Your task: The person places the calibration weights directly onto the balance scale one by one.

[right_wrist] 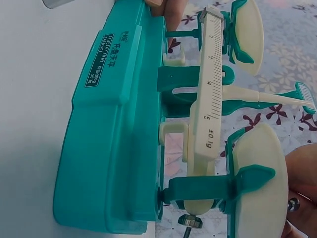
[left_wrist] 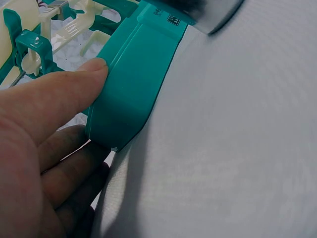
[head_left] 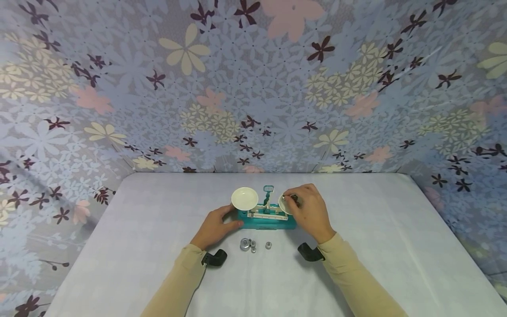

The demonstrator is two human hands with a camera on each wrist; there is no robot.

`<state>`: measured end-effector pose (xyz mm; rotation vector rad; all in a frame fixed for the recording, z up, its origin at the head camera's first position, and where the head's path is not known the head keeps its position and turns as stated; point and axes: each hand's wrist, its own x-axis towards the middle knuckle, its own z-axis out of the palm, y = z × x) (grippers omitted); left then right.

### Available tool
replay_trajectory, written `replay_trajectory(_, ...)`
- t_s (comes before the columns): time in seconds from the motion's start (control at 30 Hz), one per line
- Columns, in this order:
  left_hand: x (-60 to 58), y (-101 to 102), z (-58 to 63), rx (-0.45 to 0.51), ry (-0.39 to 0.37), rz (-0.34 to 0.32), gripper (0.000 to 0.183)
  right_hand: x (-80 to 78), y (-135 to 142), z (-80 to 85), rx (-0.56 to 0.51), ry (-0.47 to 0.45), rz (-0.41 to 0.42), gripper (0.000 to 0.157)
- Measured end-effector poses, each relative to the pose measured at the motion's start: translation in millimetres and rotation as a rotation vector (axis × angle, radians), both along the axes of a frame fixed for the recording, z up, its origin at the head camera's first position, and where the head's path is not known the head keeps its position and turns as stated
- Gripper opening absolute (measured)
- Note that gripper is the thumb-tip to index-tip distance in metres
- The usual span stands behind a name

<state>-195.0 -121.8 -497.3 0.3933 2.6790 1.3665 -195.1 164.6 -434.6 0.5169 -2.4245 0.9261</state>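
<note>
A teal tray balance (head_left: 266, 223) stands on the table, with a cream left pan (head_left: 244, 199) and a cream right pan (head_left: 283, 207). My left hand (head_left: 215, 227) holds the left end of its base; in the left wrist view the thumb (left_wrist: 86, 79) lies on the base's edge and the other fingers are behind it. Over the right pan, my right hand (head_left: 313, 213) pinches a small shiny metal weight (right_wrist: 293, 204), mostly hidden by the fingers. The right wrist view shows the beam scale (right_wrist: 210, 84) and an adjusting nut (right_wrist: 190, 221) below it.
In front of the balance, several metal weights (head_left: 245, 244) stand bunched together, and a single small weight (head_left: 268, 245) stands to their right. A white cloth covers the table (head_left: 166, 202). Flower-patterned fabric (head_left: 253, 110) rises behind and at both sides.
</note>
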Motion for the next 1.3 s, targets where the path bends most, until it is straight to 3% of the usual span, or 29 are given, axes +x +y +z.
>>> replay_trajectory(1.3, 0.1, 0.2, 0.4, -0.004, 0.014, 0.000, 0.068, 0.9, 1.6, 0.4, -0.005, -0.016, -0.007, 0.007)
